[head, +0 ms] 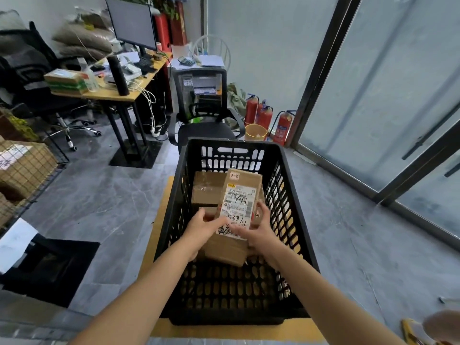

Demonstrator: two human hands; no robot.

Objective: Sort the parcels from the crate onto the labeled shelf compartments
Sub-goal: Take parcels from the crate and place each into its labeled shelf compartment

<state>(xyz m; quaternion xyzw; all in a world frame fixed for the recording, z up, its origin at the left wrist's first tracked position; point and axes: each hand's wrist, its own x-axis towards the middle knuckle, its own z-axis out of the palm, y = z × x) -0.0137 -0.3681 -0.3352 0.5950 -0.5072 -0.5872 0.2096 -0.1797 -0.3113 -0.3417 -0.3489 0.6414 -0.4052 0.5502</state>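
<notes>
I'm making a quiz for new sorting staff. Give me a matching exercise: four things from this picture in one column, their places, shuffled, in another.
Things:
1. labelled parcel
2. monitor
3. fire extinguishers
4. calculator

Places:
A. on the desk
B. on the floor by the glass door
C. in both hands' grip, over the black crate
D. atop the printer

Pairs: 1-C, 2-A, 3-B, 4-D

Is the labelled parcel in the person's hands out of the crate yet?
Not yet. The labelled parcel sits tilted inside the crate walls, left hand and right hand gripping its near end.
</notes>
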